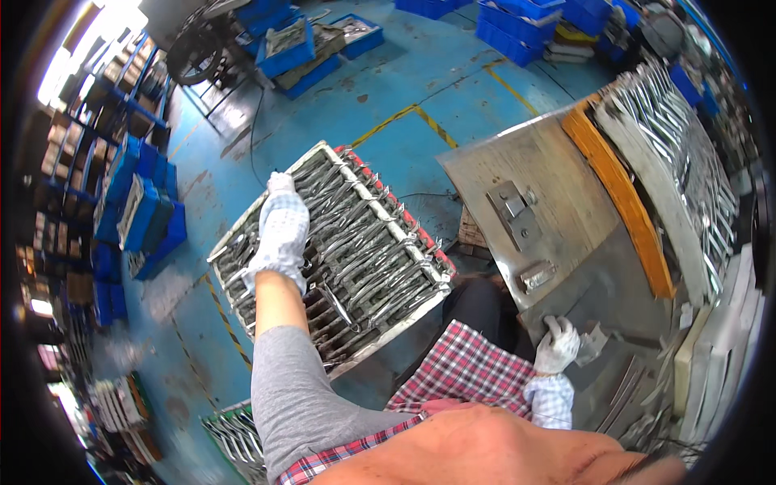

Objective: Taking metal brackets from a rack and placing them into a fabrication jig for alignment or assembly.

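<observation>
My left hand, in a white glove and checked sleeve cover, reaches across a pale-rimmed crate. Its fingers are closed at the crate's far left rim. Rows of slim, shiny metal parts fill most of the crate, with some dark slots under my forearm. On my right, my gloved right hand rests on the metal-topped table, fingers bent and slightly apart, with nothing visible in them. Beside it lies a small flat metal piece. A metal block fixture sits farther up the table.
An orange bar edges the table, with stacked metal parts beyond. Blue bins stand at left, others at the back. Another crate of parts is at lower left. Yellow-black tape marks the blue floor.
</observation>
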`<state>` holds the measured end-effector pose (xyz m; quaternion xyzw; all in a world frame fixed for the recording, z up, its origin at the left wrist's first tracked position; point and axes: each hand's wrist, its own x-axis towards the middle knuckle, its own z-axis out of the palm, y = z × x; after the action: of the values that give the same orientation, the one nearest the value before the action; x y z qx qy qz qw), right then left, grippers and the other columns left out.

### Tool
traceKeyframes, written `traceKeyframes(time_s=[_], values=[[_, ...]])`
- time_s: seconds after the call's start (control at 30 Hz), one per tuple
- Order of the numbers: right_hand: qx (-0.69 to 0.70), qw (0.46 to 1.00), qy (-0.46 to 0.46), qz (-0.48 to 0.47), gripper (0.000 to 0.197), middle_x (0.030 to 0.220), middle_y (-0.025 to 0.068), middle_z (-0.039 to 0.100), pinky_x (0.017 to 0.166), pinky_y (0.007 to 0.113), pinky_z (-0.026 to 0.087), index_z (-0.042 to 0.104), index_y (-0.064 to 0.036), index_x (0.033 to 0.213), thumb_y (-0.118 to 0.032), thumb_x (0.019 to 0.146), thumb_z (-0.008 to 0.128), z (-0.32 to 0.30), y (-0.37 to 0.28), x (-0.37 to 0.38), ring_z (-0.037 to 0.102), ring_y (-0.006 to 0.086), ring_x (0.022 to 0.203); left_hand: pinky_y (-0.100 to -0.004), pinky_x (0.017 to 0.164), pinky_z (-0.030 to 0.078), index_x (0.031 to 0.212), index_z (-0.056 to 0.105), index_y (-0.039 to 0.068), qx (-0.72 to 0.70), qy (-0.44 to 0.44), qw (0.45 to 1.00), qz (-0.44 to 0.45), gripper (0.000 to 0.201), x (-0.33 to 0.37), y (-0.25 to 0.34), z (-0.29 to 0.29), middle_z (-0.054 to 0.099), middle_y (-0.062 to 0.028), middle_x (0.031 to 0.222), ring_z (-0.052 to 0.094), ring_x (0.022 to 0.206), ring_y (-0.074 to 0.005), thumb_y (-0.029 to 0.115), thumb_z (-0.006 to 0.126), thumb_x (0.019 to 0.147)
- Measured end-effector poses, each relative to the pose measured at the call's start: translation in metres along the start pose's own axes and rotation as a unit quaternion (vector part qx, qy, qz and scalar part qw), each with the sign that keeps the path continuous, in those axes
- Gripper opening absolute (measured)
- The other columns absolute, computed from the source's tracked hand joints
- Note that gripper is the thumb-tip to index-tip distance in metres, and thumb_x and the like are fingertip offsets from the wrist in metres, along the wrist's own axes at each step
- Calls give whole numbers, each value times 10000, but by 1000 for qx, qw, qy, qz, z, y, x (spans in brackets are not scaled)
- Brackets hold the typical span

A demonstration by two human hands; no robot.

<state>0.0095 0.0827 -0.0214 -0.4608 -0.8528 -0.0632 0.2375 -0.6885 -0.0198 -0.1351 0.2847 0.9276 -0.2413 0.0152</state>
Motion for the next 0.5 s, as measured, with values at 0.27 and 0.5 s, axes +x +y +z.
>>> traceKeyframes(time_s=[0.27, 0.5], values=[[370, 898, -143, 188, 206, 951, 116, 650, 829, 340, 492, 693, -44, 897, 20, 740, 575, -13, -4, 21, 622, 287, 911, -298, 554, 516, 919, 685, 49, -536, -77, 835, 97, 253, -157, -8, -124, 671, -118, 783, 649, 662, -190, 274, 612, 827], [769, 461, -346, 276, 498, 1105, 123, 648, 905, 303, 483, 554, 38, 1197, -56, 749, 751, -27, -51, -2, 600, 183, 1034, -240, 573, 440, 1163, 580, -36, -725, -425, 401, 364, 347, -439, 220, -127, 633, -57, 909, 568, 691, -113, 186, 550, 898]])
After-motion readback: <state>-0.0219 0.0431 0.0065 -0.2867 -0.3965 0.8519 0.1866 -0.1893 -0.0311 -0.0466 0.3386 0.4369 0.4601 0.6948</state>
